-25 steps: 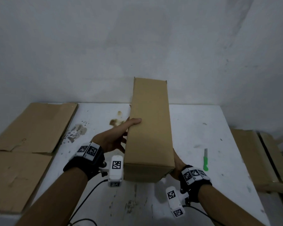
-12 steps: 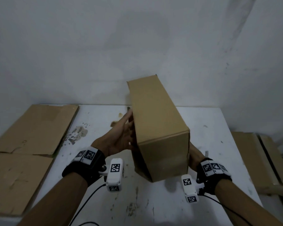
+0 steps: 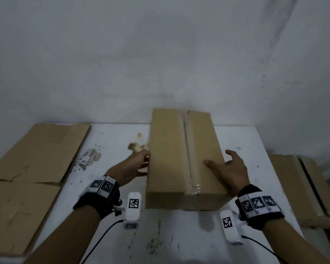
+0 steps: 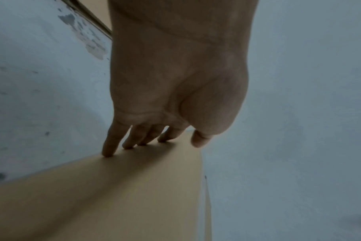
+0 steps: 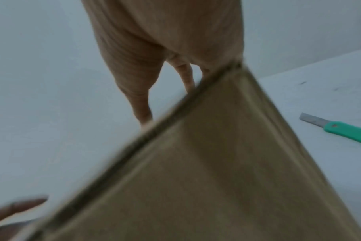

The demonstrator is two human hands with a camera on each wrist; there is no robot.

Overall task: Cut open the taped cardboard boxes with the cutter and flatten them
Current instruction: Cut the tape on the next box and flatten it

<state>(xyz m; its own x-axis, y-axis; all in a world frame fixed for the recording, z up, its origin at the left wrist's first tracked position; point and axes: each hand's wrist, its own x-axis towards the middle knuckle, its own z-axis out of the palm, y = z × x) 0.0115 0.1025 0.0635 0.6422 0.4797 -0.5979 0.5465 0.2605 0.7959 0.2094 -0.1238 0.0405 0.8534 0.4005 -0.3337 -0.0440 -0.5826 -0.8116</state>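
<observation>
Head view: taped box (image 3: 170, 159) lying on the white table (image 3: 111, 149).
Left hand (image 3: 131, 167) and right hand (image 3: 229, 172) are bracing its sides, fingers straight; green cutter (image 5: 340, 128) is lying nearby.

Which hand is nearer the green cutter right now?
Right. The right hand rests on the box on the side where the cutter lies; the left hand touches the box's far side.

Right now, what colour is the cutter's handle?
Green, with a bare grey metal blade; the cutter shows best in the right wrist view.
</observation>
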